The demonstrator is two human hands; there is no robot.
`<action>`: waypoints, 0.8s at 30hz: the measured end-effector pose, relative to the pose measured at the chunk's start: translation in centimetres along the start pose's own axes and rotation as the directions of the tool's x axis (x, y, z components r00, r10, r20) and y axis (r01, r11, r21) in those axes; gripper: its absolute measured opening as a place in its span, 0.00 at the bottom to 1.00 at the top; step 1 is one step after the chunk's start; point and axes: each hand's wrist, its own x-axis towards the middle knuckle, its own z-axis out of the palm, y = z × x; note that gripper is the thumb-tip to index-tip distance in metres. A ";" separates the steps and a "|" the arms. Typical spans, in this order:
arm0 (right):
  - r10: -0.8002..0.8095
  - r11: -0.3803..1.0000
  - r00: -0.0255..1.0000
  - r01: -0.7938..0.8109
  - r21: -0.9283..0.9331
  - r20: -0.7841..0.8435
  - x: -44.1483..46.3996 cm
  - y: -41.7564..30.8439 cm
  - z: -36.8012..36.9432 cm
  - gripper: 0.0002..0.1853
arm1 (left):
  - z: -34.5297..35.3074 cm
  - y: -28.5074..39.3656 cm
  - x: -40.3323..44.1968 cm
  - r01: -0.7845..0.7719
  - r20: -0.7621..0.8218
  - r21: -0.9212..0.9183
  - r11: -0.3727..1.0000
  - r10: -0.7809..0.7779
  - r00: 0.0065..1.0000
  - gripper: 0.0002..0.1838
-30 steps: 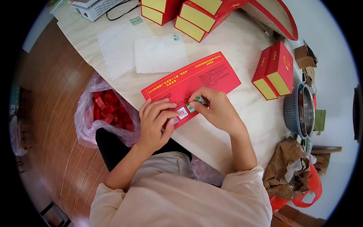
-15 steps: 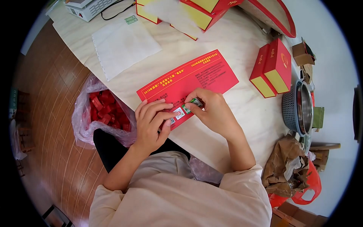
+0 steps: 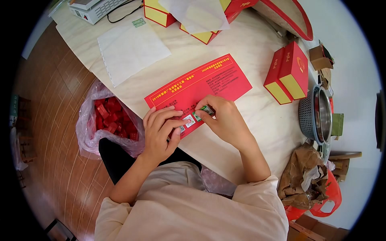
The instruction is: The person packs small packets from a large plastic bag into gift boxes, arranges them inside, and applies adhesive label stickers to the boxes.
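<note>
A long red box or card (image 3: 201, 78) with yellow and black Chinese print lies slanted on the table in front of me. My left hand (image 3: 160, 126) rests on its near left end, fingers spread, beside a small white square with a red mark (image 3: 189, 120). My right hand (image 3: 222, 118) pinches a small green label (image 3: 206, 110) between thumb and index finger, against the near edge of the red piece. The fingers partly cover the label, so I cannot tell how much of it is stuck down.
A white sheet (image 3: 132, 52) with a green label (image 3: 138, 23) lies farther back. Beyond it, a translucent sheet (image 3: 197, 16) covers red-and-yellow boxes (image 3: 159, 16). More boxes (image 3: 287, 72) and a colander (image 3: 307, 116) stand right. A plastic bag of red packets (image 3: 114, 114) sits left.
The translucent sheet at the back, blurred before, now lies spread over the boxes there. Both hands stay in almost the same place on the red piece.
</note>
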 end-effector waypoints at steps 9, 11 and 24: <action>-0.107 0.972 0.994 0.098 -0.215 -0.031 -0.6 -0.2 0.8 0.10 | 0.1 0.1 0.0 -0.007 -0.018 -0.006 1.000 0.006 1.000 0.08; -0.175 0.927 0.983 0.149 -0.344 -0.047 -0.8 -0.7 0.7 0.14 | 0.0 0.1 0.0 -0.011 -0.011 0.002 1.000 0.011 1.000 0.08; 0.162 0.925 0.957 -0.232 -0.300 -0.240 0.9 3.6 -4.9 0.14 | 2.0 4.2 4.3 -0.260 0.515 0.206 0.943 0.121 0.849 0.43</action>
